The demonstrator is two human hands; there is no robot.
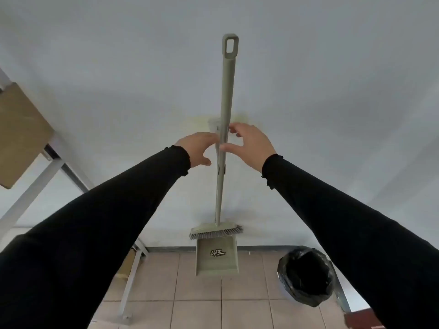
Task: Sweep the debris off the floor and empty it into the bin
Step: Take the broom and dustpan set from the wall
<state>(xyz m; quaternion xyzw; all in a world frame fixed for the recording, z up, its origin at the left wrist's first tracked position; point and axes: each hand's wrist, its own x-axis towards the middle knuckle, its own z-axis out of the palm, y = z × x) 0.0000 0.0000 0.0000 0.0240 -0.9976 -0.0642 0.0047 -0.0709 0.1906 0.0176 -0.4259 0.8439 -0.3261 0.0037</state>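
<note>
Sweeping had not begun: broom (224, 148) and dustpan (215, 256) stood clipped together against the wall.
I saw my left hand (198, 149) and right hand (253, 144), each grip loose, flanking the handle; bin (306, 276) waited nearby.

Observed, head view: two arms enter from the lower corners, both in long black sleeves. The fabric is matte, plain and close-fitting, with no print, logo or visible seam. Soft folds show along each forearm.

Left sleeve (99, 210): ends at the wrist just behind the left grip (198, 148). The cuff edge is gathered into a small scalloped frill, and a small dark nub sits on its underside.

Right sleeve (332, 210): same black material and the same frilled cuff just behind the right grip (251, 144). Its underside has a matching small nub.

Both grips are bare, with no gloves, rings or watch in view.
</note>
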